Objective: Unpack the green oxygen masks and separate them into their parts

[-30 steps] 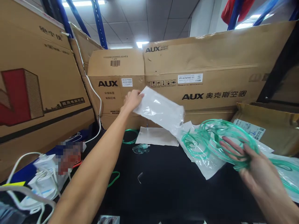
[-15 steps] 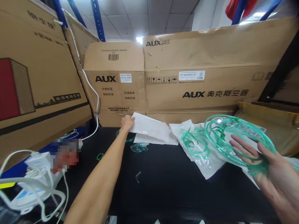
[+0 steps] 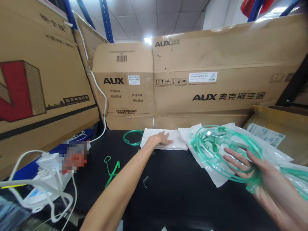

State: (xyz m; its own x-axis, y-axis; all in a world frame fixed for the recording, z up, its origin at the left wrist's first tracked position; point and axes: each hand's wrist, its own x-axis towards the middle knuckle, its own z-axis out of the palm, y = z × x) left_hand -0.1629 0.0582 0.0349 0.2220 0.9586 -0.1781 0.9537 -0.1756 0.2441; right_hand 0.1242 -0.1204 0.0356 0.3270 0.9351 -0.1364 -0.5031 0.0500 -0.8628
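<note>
My left hand (image 3: 163, 138) lies with fingers spread on a flat white packet (image 3: 178, 141) near the back of the black table. A coil of green tubing (image 3: 130, 138) rests on the table beside the packet. My left forearm mostly hides a small clear piece there. My right hand (image 3: 255, 170) holds looped green oxygen tubing (image 3: 252, 142) in the crook of the thumb, with the fingers stretched out. A clear mask (image 3: 215, 133) shows within the loops. Behind these lies a clear-and-white bag (image 3: 218, 181), partly covered by the tubing.
Green straps (image 3: 112, 175) and a thin bent piece (image 3: 145, 182) lie on the black table (image 3: 178, 192). White cables and a power strip (image 3: 45, 179) are at left. Cardboard boxes (image 3: 173, 106) wall the back. More bagged green tubing (image 3: 295, 176) sits at right.
My left hand has gone from gripping the packet's raised left edge to lying flat on it, and the packet has come down. The held tubing has shifted left. The green straps show more.
</note>
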